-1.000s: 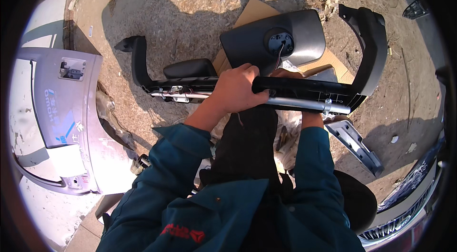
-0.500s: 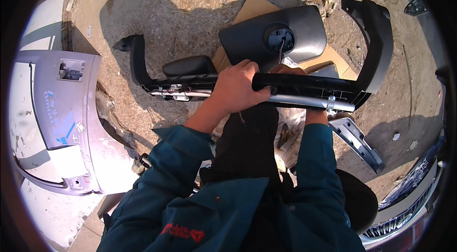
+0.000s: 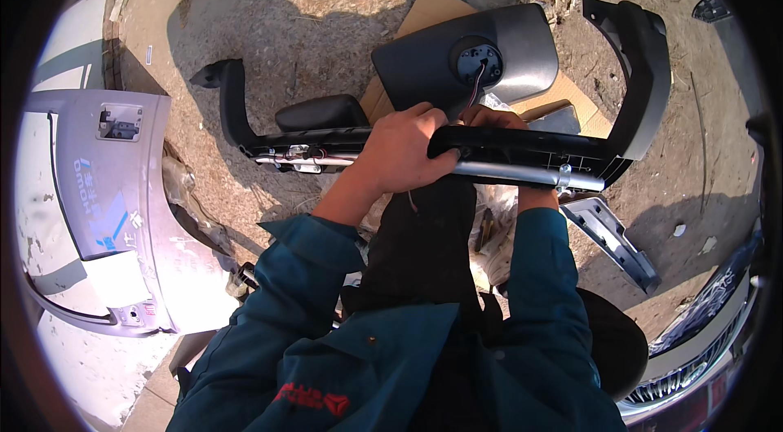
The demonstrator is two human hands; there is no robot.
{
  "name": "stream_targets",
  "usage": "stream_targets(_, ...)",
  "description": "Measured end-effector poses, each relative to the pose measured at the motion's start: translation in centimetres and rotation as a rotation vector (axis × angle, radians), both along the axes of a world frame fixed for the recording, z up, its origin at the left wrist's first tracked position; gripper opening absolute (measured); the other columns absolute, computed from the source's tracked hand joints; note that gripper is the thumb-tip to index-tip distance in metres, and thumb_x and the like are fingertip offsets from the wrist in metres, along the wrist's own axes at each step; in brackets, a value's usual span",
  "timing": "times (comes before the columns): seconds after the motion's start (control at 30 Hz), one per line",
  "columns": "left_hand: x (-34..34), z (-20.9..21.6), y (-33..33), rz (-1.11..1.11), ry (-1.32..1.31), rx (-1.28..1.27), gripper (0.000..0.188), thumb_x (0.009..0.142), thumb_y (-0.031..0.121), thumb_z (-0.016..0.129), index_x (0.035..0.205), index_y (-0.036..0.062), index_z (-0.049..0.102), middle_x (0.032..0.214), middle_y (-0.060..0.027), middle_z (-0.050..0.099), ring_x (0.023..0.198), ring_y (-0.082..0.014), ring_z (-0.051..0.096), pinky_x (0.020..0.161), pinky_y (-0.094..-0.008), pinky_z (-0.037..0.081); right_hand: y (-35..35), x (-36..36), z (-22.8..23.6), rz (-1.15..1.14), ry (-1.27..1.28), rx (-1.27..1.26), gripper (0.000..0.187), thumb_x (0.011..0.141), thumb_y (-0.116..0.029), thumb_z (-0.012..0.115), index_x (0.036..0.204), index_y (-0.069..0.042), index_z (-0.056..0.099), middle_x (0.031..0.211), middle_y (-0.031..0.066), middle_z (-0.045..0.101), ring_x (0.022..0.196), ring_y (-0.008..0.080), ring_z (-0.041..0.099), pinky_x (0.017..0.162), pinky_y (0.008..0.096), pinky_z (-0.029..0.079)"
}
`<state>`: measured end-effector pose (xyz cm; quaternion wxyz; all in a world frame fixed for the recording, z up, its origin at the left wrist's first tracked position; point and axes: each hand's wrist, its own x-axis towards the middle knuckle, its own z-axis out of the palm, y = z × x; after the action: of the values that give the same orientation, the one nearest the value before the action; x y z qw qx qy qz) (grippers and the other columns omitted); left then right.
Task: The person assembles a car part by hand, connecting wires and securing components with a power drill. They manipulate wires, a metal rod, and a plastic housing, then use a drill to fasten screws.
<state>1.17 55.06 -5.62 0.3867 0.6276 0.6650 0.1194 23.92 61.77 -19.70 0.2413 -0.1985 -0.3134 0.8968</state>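
Note:
A long black mirror bracket (image 3: 530, 141) with a silver tube (image 3: 530, 176) along its near side lies across my thighs. My left hand (image 3: 405, 148) is closed over its middle, thumb on the near side. Behind the bar, my right hand (image 3: 496, 117) has its fingers curled together where thin wires (image 3: 475, 91) come down; its palm is hidden under the bar. Those wires run out of the round opening of a large dark mirror housing (image 3: 522, 48) on the ground. A loose wire end (image 3: 413, 202) hangs below my left hand.
Under the large housing lies flattened cardboard (image 3: 436, 12). A smaller black mirror housing (image 3: 322, 113) sits beyond the bracket. At left is a lilac vehicle door (image 3: 122, 187); at right, a grey plastic trim piece (image 3: 612, 244) and a vehicle front with a chrome grille (image 3: 685, 375).
The fingers of my right hand have shifted slightly left behind the bar, and the wires there have moved with them. My left hand keeps its hold on the bracket.

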Motion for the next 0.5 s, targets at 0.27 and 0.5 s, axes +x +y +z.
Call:
stream_targets(0.27,-0.6,-0.1,-0.6,-0.049,-0.003,-0.081,0.053,0.085,0.038,0.087,0.115,-0.0022,0.071,0.105,-0.0181,0.069,0.097,-0.0421,0.072,0.084,-0.049,0.058,0.4,1.0,-2.7,0.085,-0.352,0.052,0.011,0.102,-0.01,0.076,0.106,0.0,0.073,0.119,0.0112,0.071,0.116,0.0186,0.068,0.107,0.0339,0.053)
stream_targets(0.5,-0.4,2.8,-2.3,-0.197,0.077,-0.103,0.09,0.068,0.05,0.101,0.13,-0.0031,0.062,0.124,-0.0214,0.066,0.115,-0.0459,0.066,0.099,-0.054,0.054,-0.2,6.1,-5.3,-0.424,-0.033,-0.34,0.017,0.107,-0.014,0.071,0.12,-0.004,0.075,0.122,0.0083,0.078,0.128,0.0262,0.071,0.117,0.0509,0.055)
